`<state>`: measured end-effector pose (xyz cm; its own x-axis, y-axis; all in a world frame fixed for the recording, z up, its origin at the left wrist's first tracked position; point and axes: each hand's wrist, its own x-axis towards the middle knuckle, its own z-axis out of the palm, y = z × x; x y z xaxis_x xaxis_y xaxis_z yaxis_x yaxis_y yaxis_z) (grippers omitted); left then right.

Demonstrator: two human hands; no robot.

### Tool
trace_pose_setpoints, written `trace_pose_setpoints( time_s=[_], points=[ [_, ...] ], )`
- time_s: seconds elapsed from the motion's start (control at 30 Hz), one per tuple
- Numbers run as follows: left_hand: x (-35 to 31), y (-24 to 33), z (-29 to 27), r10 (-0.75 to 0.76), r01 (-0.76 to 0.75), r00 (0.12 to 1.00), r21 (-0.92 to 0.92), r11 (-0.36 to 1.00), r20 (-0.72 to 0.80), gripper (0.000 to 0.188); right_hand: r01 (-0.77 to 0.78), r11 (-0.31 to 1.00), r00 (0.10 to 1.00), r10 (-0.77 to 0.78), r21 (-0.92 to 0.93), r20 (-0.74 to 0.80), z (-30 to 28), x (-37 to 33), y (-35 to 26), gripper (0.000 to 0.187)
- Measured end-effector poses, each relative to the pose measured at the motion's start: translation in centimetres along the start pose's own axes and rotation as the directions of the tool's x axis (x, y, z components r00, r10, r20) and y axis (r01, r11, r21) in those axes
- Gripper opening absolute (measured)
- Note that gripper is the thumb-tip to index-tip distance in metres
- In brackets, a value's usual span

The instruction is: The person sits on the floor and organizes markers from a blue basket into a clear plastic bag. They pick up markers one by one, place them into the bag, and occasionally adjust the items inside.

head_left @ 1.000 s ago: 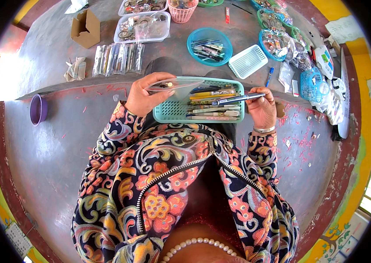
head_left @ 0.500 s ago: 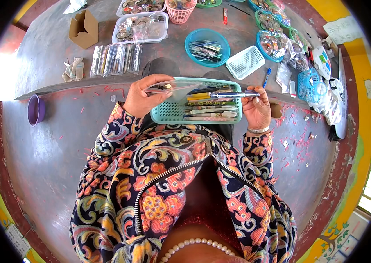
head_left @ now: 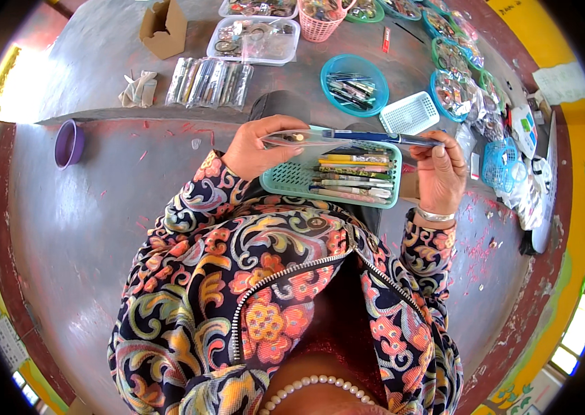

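Observation:
My left hand [head_left: 262,151] pinches a narrow clear plastic sleeve [head_left: 314,140] between thumb and fingers. In my right hand [head_left: 442,171] a dark blue pen [head_left: 375,137] is gripped by its right end, held level. The pen's left end meets the sleeve's open mouth; how far inside it reaches I cannot tell. Both hands hover over a light green plastic basket [head_left: 273,181] in front of my body. Several pens and pencils [head_left: 354,176] with yellow, green, white and pink barrels lie side by side in the basket's right part.
Ahead on the raised grey surface are sleeved pens [head_left: 211,83], a blue bowl of pens [head_left: 377,68], a white basket [head_left: 408,113], a cardboard box [head_left: 163,29] and a clear tray [head_left: 287,55]. Bagged goods [head_left: 451,95] crowd the right. A purple tub [head_left: 69,145] stands left.
My right hand has swung the pen into line with the sleeve, and the pen's left end now meets it. The whole view has shifted, moving the scene rightward.

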<state>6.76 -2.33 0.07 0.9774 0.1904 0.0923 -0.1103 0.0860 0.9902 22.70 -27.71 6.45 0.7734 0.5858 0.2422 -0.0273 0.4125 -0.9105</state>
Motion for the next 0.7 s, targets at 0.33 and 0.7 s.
trace_pose_setpoints(
  time_s=[0.33,0.7],
  points=[
    [-0.1,0.1,-0.2,-0.019,0.02,0.999,-0.031,0.999,0.037,0.035,0.229,0.683,0.962,-0.049,-0.694,0.269,5.7,1.8,-4.8,0.017],
    [-0.1,0.1,-0.5,0.036,-0.037,0.998,0.018,0.999,0.051,0.034,0.396,0.519,0.898,-0.047,-0.758,0.438,7.3,3.0,-5.6,0.016]
  ],
)
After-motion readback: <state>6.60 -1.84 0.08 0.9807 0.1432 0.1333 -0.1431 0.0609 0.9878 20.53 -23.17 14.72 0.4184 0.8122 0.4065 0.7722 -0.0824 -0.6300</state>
